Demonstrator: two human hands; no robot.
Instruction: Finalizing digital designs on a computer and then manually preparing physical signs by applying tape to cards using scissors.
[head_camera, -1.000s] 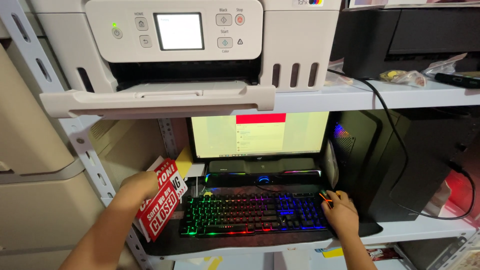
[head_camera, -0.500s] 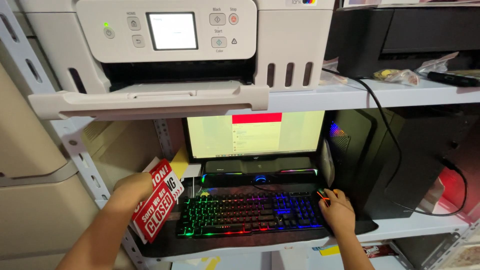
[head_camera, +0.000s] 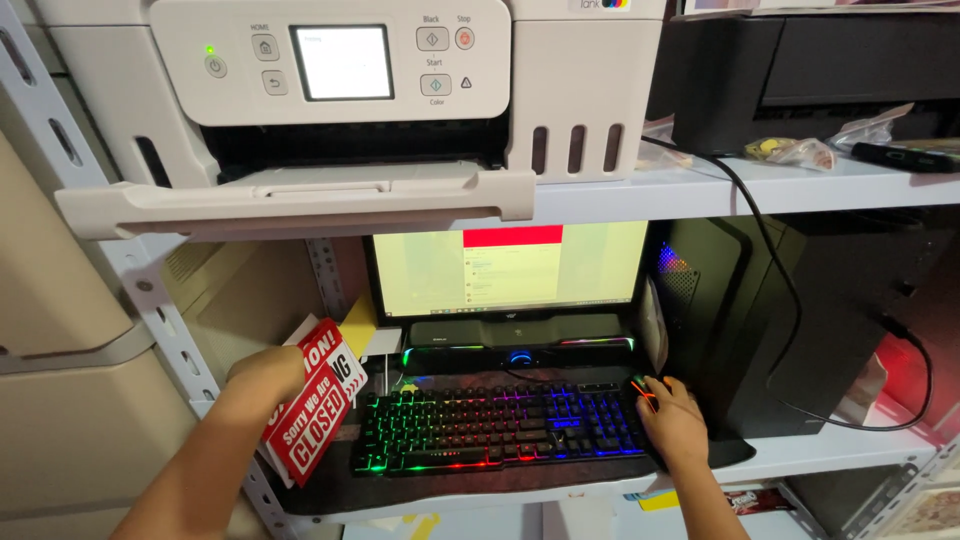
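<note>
My left hand (head_camera: 265, 378) rests on the upper edge of a red and white sign (head_camera: 312, 412) that leans at the left end of the lower shelf. My right hand (head_camera: 672, 418) covers a computer mouse (head_camera: 645, 386) with a red glow, just right of a black keyboard (head_camera: 500, 428) lit in rainbow colours. Behind the keyboard sits a black speaker bar (head_camera: 520, 338), and above it a lit monitor (head_camera: 510, 268) shows a pale page with a red band.
A white printer (head_camera: 340, 90) with its tray out stands on the upper shelf (head_camera: 760, 180), beside a black device (head_camera: 820, 70). A black computer tower (head_camera: 800, 310) fills the lower right, with a cable (head_camera: 770, 250) running down. Perforated metal uprights (head_camera: 150, 300) frame the left.
The view has shifted slightly, so the shelves sit lower in the picture. My left hand has slid a little further onto the sign; my right hand stays on the mouse.
</note>
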